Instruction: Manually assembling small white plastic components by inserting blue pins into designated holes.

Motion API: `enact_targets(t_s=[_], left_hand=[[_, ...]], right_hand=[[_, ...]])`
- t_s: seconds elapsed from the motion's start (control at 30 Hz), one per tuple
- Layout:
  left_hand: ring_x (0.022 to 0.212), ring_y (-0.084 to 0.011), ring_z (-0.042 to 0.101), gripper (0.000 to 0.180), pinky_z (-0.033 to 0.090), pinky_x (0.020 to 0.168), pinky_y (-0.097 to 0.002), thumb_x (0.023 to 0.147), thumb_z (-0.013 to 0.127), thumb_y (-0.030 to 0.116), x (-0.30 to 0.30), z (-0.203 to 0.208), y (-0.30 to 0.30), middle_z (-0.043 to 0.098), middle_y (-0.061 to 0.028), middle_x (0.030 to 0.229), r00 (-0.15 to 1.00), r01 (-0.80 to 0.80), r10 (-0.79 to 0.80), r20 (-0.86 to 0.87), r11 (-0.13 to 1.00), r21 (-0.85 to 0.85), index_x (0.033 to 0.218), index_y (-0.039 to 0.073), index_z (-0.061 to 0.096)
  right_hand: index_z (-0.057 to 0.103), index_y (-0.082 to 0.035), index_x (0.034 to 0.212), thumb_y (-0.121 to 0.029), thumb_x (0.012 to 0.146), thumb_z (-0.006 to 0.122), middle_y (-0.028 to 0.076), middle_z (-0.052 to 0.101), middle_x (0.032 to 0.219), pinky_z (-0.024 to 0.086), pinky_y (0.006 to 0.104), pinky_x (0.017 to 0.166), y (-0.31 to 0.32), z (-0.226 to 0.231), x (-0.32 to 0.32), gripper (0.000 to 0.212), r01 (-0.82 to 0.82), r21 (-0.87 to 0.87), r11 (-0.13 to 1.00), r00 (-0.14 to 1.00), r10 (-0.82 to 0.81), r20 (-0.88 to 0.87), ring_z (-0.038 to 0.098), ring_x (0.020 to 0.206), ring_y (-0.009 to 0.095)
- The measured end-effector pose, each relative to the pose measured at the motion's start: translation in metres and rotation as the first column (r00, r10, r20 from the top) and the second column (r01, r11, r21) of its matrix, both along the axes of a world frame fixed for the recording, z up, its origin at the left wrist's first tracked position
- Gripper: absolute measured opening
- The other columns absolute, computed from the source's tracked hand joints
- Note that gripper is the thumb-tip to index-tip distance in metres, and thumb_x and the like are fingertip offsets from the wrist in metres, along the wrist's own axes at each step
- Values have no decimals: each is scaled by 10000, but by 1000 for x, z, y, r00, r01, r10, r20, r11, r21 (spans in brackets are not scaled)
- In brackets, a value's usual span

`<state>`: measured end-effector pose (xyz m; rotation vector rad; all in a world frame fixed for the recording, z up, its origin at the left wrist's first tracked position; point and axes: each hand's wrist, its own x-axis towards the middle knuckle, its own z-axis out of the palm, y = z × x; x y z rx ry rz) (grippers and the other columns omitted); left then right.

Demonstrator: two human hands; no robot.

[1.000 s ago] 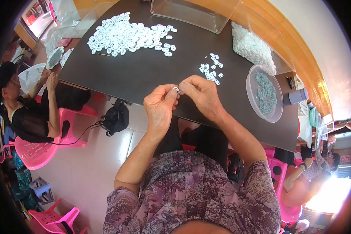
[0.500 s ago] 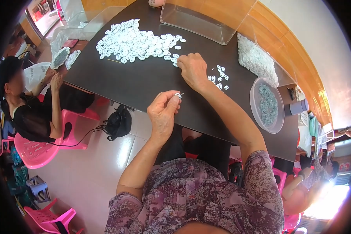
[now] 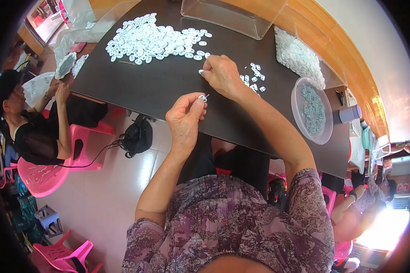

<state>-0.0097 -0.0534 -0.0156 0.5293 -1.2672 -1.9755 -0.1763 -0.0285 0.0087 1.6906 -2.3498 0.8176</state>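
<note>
My left hand point(image 3: 183, 119) is closed above the table's near edge. Thumb and fingers pinch a small white plastic piece point(image 3: 202, 97) with a thin metal pin sticking out of it. Farther out, my right hand point(image 3: 224, 77) grips a white oval piece point(image 3: 201, 72) between thumb and fingertips. Just beyond it spreads a large pile of white oval pieces point(image 3: 152, 42), each with dark holes or marks. Several smaller white pieces point(image 3: 256, 78) with dark holes lie scattered right of my right hand, a few partly hidden by the forearm.
On the right of the dark table point(image 3: 136, 88) stands a round clear tub point(image 3: 294, 109) of grey-green small parts. Behind it are a bag of white pieces point(image 3: 298, 59) and a clear plastic bin point(image 3: 228, 20). A purple-grey cylinder point(image 3: 350, 113) is rightmost. Another person point(image 3: 41, 123) sits at left.
My right hand has drawn back slightly from the pile's edge, and a white oval piece now shows in its fingertips. My left hand keeps its pinch. The whole view has shifted a little.
</note>
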Motion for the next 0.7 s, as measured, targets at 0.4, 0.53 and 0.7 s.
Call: enact_targets(t_s=[0.4, 0.53, 0.7], left_hand=[[595, -94, 542, 137, 414, 522, -195, 850, 623, 92, 9, 31, 12, 623, -68, 737, 998, 64, -67, 22, 990, 124, 890, -37, 650], [580, -92, 543, 134, 412, 505, -191, 850, 623, 85, 8, 37, 24, 624, -66, 738, 997, 81, -82, 13, 991, 105, 897, -37, 649], [583, -94, 568, 125, 433, 482, -190, 846, 625, 63, 7, 41, 36, 619, -58, 741, 998, 60, -59, -5, 997, 53, 915, -40, 636]], right_hand=[[648, -8, 910, -78, 757, 690, 31, 629, 762, 399, 190, 588, 88, 32, 33, 173, 74, -166, 983, 301, 137, 944, 529, 647, 69], [647, -1, 915, -63, 765, 684, 38, 632, 766, 397, 197, 578, 99, 35, 38, 166, 121, -212, 970, 221, 182, 958, 524, 640, 78], [660, -9, 911, -86, 750, 697, 14, 630, 738, 368, 190, 555, 107, 35, 48, 183, 175, -259, 950, 235, 215, 948, 525, 644, 62]])
